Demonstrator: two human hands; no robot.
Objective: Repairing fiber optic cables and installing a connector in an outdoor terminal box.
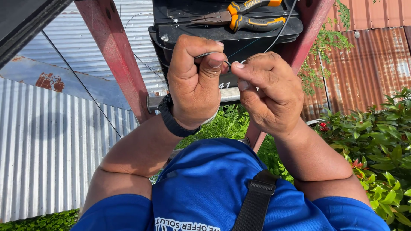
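My left hand (195, 81) is closed in a fist around a thin dark cable (205, 54), thumb pressed over it. My right hand (269, 92) pinches the end of the same cable between thumb and forefinger, right beside the left thumb. The cable (282, 28) runs up and away over the black top tray of a red ladder (252, 36). Long-nose pliers with orange and black handles (239, 17) lie on that tray, just beyond my hands. A black watch band (171, 119) circles my left wrist.
Red ladder rails (113, 47) slope down on both sides of my hands. Far below are corrugated metal roofs (47, 145), rusty sheets (364, 55) and green bushes (376, 141). A thin wire (81, 81) crosses the left side. My blue shirt and a black strap (257, 201) fill the bottom.
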